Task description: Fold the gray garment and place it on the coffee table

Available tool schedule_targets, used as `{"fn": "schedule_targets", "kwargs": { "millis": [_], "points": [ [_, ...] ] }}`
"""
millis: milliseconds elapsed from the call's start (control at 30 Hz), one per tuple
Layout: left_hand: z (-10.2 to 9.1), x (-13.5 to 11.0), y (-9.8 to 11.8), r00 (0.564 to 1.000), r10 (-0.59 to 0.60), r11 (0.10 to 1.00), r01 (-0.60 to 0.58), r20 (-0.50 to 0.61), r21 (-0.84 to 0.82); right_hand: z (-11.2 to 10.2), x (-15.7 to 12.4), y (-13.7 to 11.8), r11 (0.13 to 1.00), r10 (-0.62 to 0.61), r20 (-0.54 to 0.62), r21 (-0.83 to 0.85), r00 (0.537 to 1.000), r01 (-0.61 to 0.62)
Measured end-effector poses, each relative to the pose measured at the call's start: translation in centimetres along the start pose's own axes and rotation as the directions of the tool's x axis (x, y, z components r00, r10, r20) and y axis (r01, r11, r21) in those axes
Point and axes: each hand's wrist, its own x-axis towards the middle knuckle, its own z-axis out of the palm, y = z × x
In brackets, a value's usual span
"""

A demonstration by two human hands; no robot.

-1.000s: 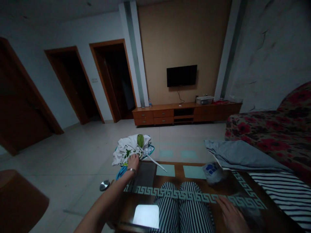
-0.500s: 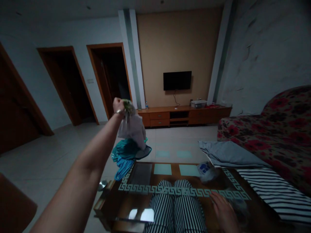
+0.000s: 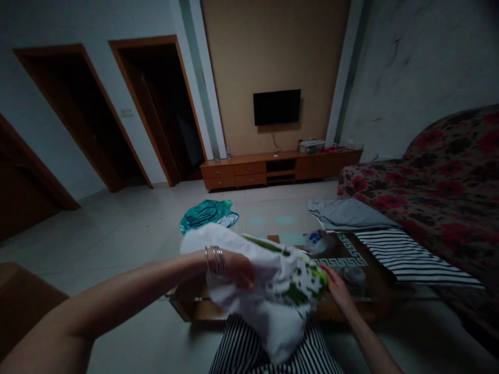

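Observation:
A white garment with a green leaf-like print [image 3: 273,301] is spread between my two hands, above my lap and the near edge of the glass-topped table [image 3: 353,249]. My left hand [image 3: 239,269], with bangles at the wrist, is closed on the cloth near its middle; motion blurs the fingertips. At the printed end, my right hand [image 3: 334,283] pinches the yellow-green edge. A pile of teal clothes [image 3: 206,214] lies at the table's far left. The garment's exact kind cannot be made out.
On the right lie a folded grey cloth [image 3: 351,214] and a black-and-white striped cloth [image 3: 409,254], beside the floral sofa [image 3: 440,161]. A clear plastic bag with blue marks [image 3: 317,241] rests on the table. Farther off is a low TV cabinet [image 3: 249,170].
My left hand has brought the white garment from above the teal pile back toward me. My right hand has risen from the table and taken its printed edge. The view tilts lower.

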Motion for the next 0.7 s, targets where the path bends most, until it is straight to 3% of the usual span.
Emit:
{"fn": "schedule_targets", "kwargs": {
  "millis": [33,100,167,233,333,467,533,600,700],
  "points": [
    [1.6,0.2,-1.4,0.983,0.031,0.995,-0.046,0.18,0.083,0.1,-0.5,-0.2,1.0,0.018,0.006,0.022,1.0,-0.018],
    [3.2,0.9,-3.2,0.984,0.075,0.949,-0.12,0.159,0.292,0.6,-1.4,-0.5,0.997,0.052,0.035,0.055,0.998,-0.054],
    [3.6,2.0,-4.1,0.991,0.131,0.896,-0.11,-0.019,0.43,1.6,-2.1,-0.9,0.99,0.078,0.084,0.11,0.993,-0.087],
    [3.9,3.1,-4.9,0.984,0.134,0.869,-0.061,-0.115,0.491,2.8,-2.7,-1.2,0.979,0.088,0.124,0.172,0.988,-0.109],
    [5.1,4.2,-6.5,0.994,0.066,0.825,-0.003,-0.091,0.564,3.9,-3.1,-1.4,0.97,0.109,0.13,0.205,0.986,-0.134],
    [6.7,4.0,-8.5,1.0,0.028,0.795,-0.016,-0.01,0.606,3.2,-3.1,-2.0,0.979,0.129,0.147,0.139,0.981,-0.149],
    [7.0,3.6,-9.2,1.0,0.027,0.788,-0.018,-0.005,0.616,2.3,-3.0,-3.4,0.999,0.029,0.073,0.012,0.997,-0.03],
    [7.0,3.4,-9.5,0.999,0.037,0.792,-0.035,0.009,0.61,2.0,-2.7,-5.8,0.975,-0.163,-0.01,-0.157,0.987,0.159],
    [7.0,3.0,-9.3,0.993,0.101,0.807,-0.118,0.061,0.578,3.0,-2.4,-10.3,0.883,-0.379,0.113,-0.254,0.918,0.396]
  ]
}}
